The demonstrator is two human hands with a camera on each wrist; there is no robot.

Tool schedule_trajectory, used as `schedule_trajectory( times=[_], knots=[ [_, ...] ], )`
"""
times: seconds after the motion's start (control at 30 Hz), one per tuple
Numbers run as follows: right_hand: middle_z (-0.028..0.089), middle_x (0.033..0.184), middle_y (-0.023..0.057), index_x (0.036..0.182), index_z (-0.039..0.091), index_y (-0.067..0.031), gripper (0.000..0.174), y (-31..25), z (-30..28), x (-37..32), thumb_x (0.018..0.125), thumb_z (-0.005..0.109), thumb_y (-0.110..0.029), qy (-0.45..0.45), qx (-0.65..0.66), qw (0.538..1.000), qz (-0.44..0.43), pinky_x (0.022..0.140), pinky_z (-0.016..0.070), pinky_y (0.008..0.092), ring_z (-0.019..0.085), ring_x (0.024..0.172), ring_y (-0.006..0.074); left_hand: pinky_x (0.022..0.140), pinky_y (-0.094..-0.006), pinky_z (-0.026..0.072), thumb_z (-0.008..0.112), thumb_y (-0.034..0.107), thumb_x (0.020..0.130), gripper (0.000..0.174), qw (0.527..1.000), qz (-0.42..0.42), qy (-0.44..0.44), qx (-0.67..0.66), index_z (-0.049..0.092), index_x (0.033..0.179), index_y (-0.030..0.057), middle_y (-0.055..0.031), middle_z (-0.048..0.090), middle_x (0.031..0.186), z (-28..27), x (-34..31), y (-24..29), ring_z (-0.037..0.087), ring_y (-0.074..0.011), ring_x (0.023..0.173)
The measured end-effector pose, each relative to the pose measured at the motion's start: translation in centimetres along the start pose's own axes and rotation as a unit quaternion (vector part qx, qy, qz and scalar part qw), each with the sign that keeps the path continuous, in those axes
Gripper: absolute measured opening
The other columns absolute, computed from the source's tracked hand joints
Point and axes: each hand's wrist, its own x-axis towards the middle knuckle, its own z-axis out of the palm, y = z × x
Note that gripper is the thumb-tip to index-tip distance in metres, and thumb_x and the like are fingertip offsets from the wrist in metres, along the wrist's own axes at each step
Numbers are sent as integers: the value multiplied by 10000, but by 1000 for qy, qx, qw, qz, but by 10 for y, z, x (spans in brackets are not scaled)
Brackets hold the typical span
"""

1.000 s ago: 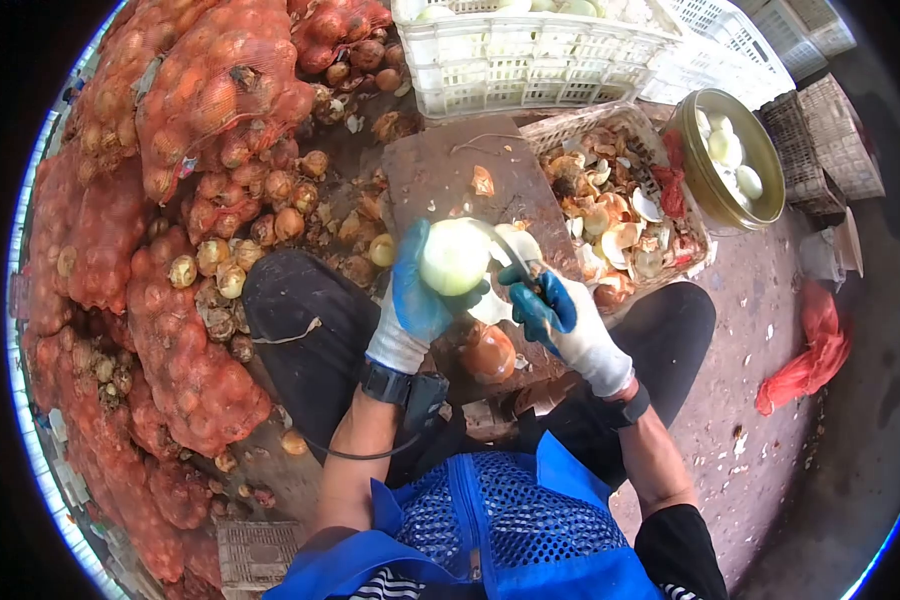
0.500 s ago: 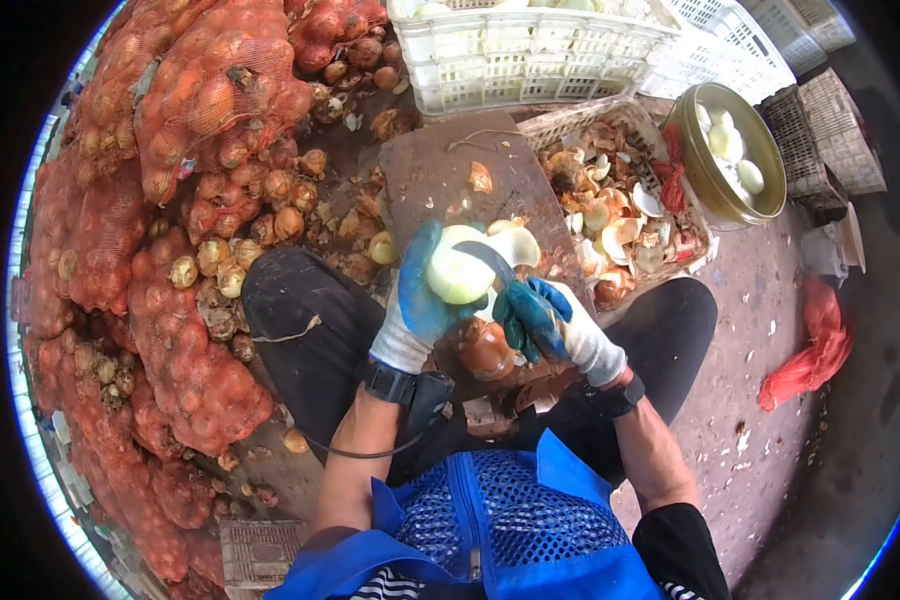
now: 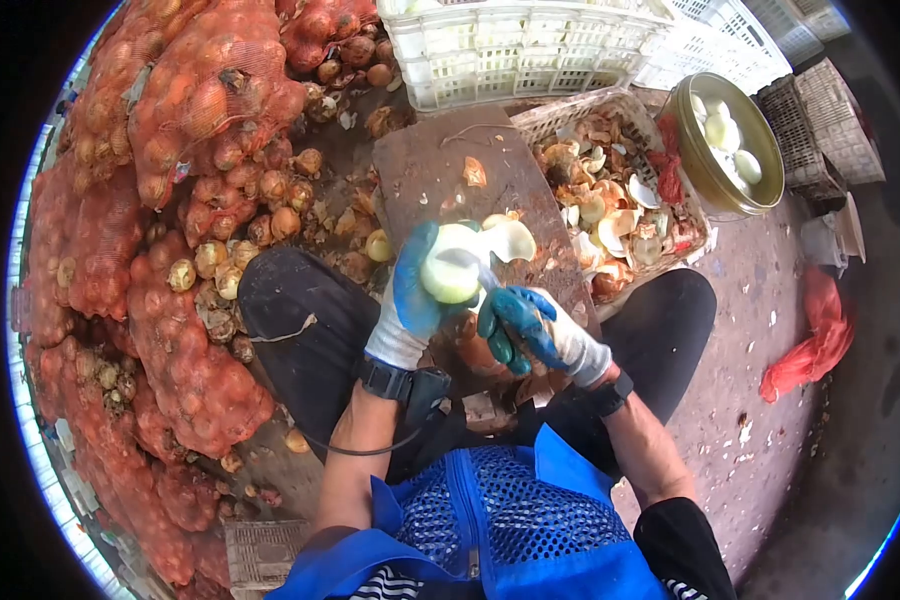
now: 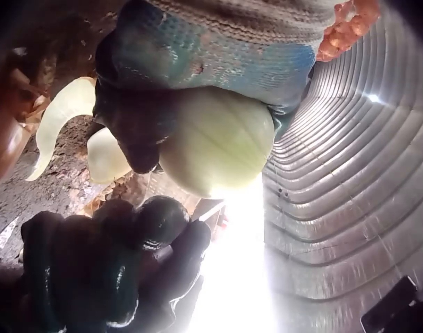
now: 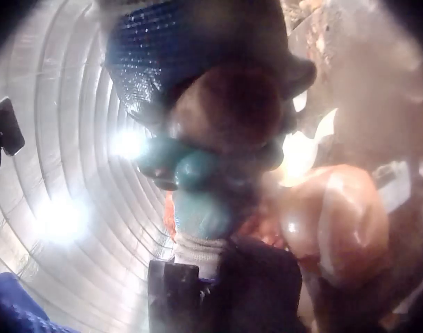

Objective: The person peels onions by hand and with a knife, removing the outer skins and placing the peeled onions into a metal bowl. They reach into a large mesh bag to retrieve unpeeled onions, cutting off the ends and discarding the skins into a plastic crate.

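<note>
My left hand (image 3: 410,300), in a blue and white glove, grips a pale peeled onion (image 3: 448,272) over a brown board (image 3: 440,165). The left wrist view shows the same onion (image 4: 215,142) wrapped by gloved fingers. My right hand (image 3: 520,325), gloved the same way, grips a knife (image 3: 470,265) whose blade lies against the onion. A loose white onion layer (image 3: 510,238) curls off just right of the onion. A brown unpeeled onion (image 5: 333,222) lies on the board below the hands.
Red net sacks of onions (image 3: 160,130) pile up on the left, with loose onions (image 3: 270,200) beside them. A basket of peelings (image 3: 610,200) stands to the right, a bowl of peeled onions (image 3: 725,140) beyond it, and white crates (image 3: 510,50) at the back.
My right hand has slid down and left, drawing the knife across the onion. The onion has stayed in the left hand, and the loose layer hangs further off.
</note>
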Motion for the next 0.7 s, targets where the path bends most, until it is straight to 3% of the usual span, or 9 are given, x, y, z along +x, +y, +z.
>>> schedule_trajectory(
  times=[0.1, 0.23, 0.33, 0.37, 0.4, 0.5, 0.53, 0.57, 0.7],
  knots=[
    [625, 727, 27, 954, 643, -40, 433, 6, 7, -5, 1063, 441, -407, -15, -12, 998, -55, 517, 428, 217, 553, 590, 77, 905, -410, 559, 490, 543, 963, 659, 998, 26, 10, 47, 571, 1299, -18, -168, 695, 1107, 0, 0, -3, 689, -267, 1002],
    [660, 905, 54, 1087, 643, -27, 387, 10, -10, 0, 1057, 475, -375, -108, 81, 990, 27, 592, 481, 218, 608, 784, 83, 914, -394, 547, 493, 535, 962, 652, 999, 19, 12, 26, 572, 1294, -21, -169, 696, 1107, -3, 0, -4, 686, -261, 995],
    [665, 976, 41, 1227, 596, -22, 576, 35, 7, -14, 982, 551, -542, -67, 83, 994, 31, 615, 484, 201, 599, 739, 76, 849, -368, 568, 487, 551, 963, 644, 999, 0, 21, -44, 580, 1290, 4, -162, 700, 1097, -14, 12, -5, 688, -249, 970],
    [639, 977, 17, 1163, 594, -30, 393, 50, 17, -26, 1042, 512, -395, -114, 146, 983, 1, 530, 453, 221, 576, 675, 82, 730, -337, 586, 497, 572, 957, 627, 999, -13, 35, 8, 596, 1271, 38, -154, 706, 1081, 9, -6, 9, 696, -239, 920],
    [636, 969, 27, 1161, 595, -33, 390, 59, 16, -26, 1043, 511, -395, -209, 203, 951, 99, 546, 460, 218, 577, 684, 84, 691, -329, 583, 502, 580, 954, 621, 1000, -12, 20, 1, 602, 1256, 47, -149, 711, 1059, 4, -4, 6, 699, -240, 886],
    [653, 935, 44, 1159, 605, 10, 616, 41, 9, -31, 954, 580, -570, -217, 80, 966, 113, 622, 500, 237, 607, 748, 100, 576, -323, 570, 516, 608, 943, 604, 1000, 6, 15, -12, 626, 1177, 62, -135, 725, 949, -7, 3, 1, 698, -251, 700],
    [647, 823, 38, 1067, 631, 14, 613, 33, 4, -28, 966, 547, -585, -215, 59, 967, 127, 556, 482, 227, 593, 653, 93, 567, -325, 569, 513, 609, 945, 601, 999, 1, 32, -32, 629, 1166, 61, -133, 725, 929, -4, 2, 2, 694, -254, 676],
    [590, 678, 26, 927, 633, 0, 594, 25, 5, -34, 1000, 485, -571, -173, 64, 982, 33, 441, 409, 216, 521, 510, 81, 557, -327, 568, 511, 610, 947, 599, 997, -5, 48, -53, 632, 1154, 61, -131, 726, 910, -1, 1, 2, 690, -258, 652],
    [646, 758, -2, 1098, 624, -31, 408, 8, -7, -35, 984, 599, -422, -4, 58, 998, 28, 516, 443, 202, 549, 568, 54, 517, -357, 570, 508, 597, 956, 589, 995, 4, 85, -57, 639, 1138, 53, -115, 726, 855, 7, 2, 3, 689, -249, 602]
  ],
)
